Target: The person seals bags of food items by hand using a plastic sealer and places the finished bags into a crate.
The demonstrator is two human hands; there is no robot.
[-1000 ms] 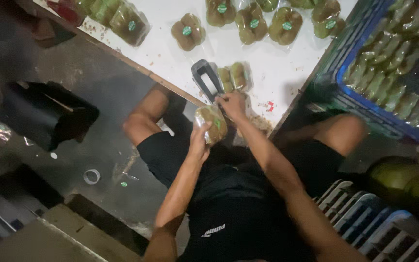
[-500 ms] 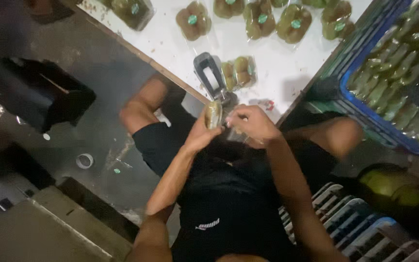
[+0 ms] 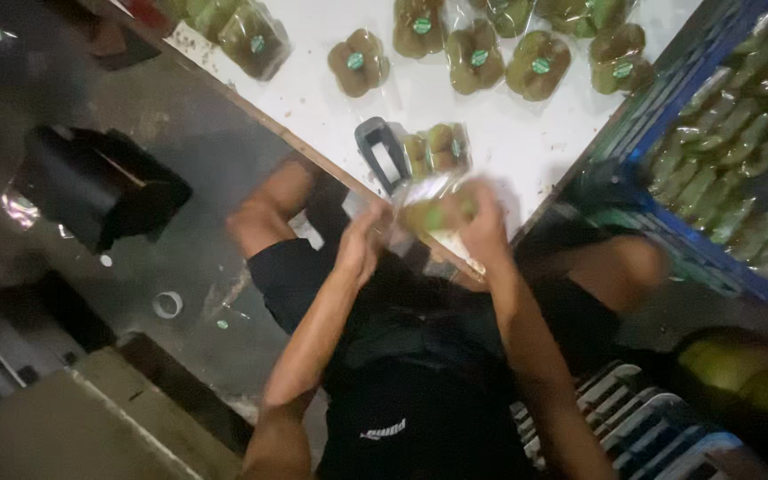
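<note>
While both hands close around it, the clear bag of green peppers (image 3: 433,212) sits just above the near edge of the white table (image 3: 313,98), pinched between the left hand (image 3: 359,244) and the right hand (image 3: 484,224). From the head camera, the only view, the left hand grips the bag's left end and the right hand wraps its right end, fingers curled shut on the film; motion blur hides how firmly. The bag's long axis appears to run left to right across the picture, roughly along the table edge, though the blur leaves unclear which end is the open mouth.

Judged from this, the chief risk is the slick film sliding out of the grip, because the bag hangs partly past the table edge over the person's lap, so a pepper could drop to the floor. The grey tape dispenser (image 3: 382,156) stands just behind the bag, beside another filled bag (image 3: 436,149); a hasty pull could knock either. Further packed bags (image 3: 477,58) lie well apart across the table, and a blue crate (image 3: 660,133) of packs stands to the right.
</note>
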